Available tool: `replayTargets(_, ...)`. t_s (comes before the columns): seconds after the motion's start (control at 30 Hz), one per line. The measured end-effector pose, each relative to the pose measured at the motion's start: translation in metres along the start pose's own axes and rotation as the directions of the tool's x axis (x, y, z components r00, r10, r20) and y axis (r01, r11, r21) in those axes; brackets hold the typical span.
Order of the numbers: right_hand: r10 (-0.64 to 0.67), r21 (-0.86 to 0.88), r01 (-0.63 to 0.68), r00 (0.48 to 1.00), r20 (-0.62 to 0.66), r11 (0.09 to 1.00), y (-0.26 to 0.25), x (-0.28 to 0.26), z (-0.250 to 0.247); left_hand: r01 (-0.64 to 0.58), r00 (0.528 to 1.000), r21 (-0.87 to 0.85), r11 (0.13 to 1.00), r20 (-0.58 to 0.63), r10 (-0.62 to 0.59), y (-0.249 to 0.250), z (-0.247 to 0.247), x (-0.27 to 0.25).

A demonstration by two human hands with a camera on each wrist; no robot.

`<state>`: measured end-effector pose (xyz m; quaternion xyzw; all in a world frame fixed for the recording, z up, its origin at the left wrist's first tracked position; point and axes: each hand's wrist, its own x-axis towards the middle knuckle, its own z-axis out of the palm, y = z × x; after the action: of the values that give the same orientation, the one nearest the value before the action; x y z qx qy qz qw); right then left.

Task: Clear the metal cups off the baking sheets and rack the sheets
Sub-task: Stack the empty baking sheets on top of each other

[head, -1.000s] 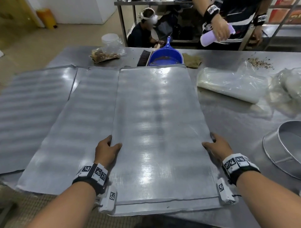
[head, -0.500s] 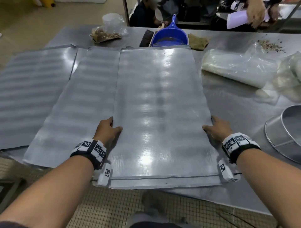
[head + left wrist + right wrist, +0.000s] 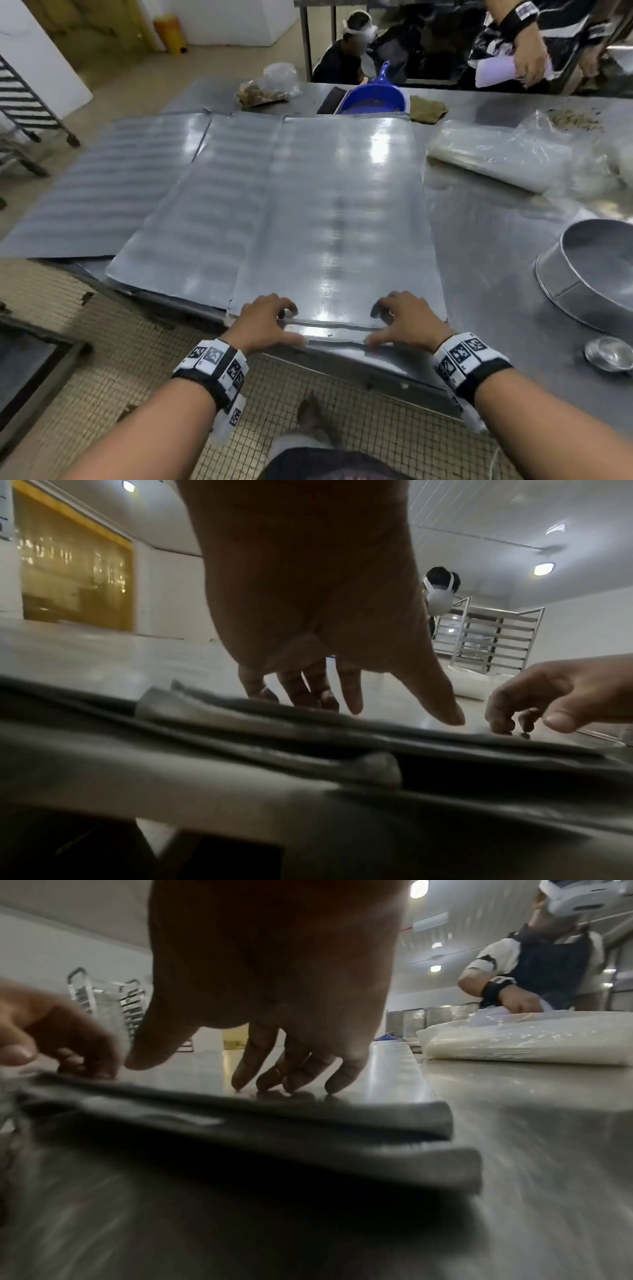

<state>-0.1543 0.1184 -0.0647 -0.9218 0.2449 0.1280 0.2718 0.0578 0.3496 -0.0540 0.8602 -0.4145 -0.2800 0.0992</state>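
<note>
A stack of flat metal baking sheets lies lengthwise before me on the steel table. My left hand and right hand rest side by side on its near short edge. Their bent fingertips touch the top sheet and the thumbs lie along the edge. The wrist views show the layered sheet edges below the fingertips, with neither thumb hooked under. Another sheet lies to the left and a third beyond it. One small metal cup sits at the right near the table edge.
A large round metal pan stands at the right. A plastic bag, a blue scoop and a brown cloth lie at the back. A wheeled rack stands at far left. A person works across the table.
Both hands have left the long sides of the top sheet and come together on its near short edge. My view has pulled back from the table.
</note>
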Motion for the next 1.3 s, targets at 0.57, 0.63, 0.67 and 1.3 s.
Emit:
replayTargets(0.57, 0.047, 0.151, -0.025, 0.988, -0.144, 0.988, 0.005, -0.031, 0.034, -0.015, 0.995, -0.061, 0.998, -0.102, 0.009, 0.007, 0.024, -0.014)
replayTargets(0.63, 0.097, 0.222, -0.056, 0.979, -0.178, 0.973, 0.013, -0.025, 0.028, 0.006, 0.995, -0.144, 0.99, -0.097, -0.02, 0.002, 0.013, -0.01)
replayTargets(0.67, 0.15, 0.237, -0.089, 0.955, -0.254, 0.968, 0.021, -0.02, 0.025, 0.017, 0.99, -0.174, 0.985, -0.132, -0.04, -0.002, 0.008, -0.008)
replayTargets(1.3, 0.604, 0.587, -0.395, 0.769, -0.21, 0.707, 0.079, 0.031, 0.002, 0.229, 0.927, -0.429, 0.874, -0.177, -0.33, -0.084, -0.03, 0.054)
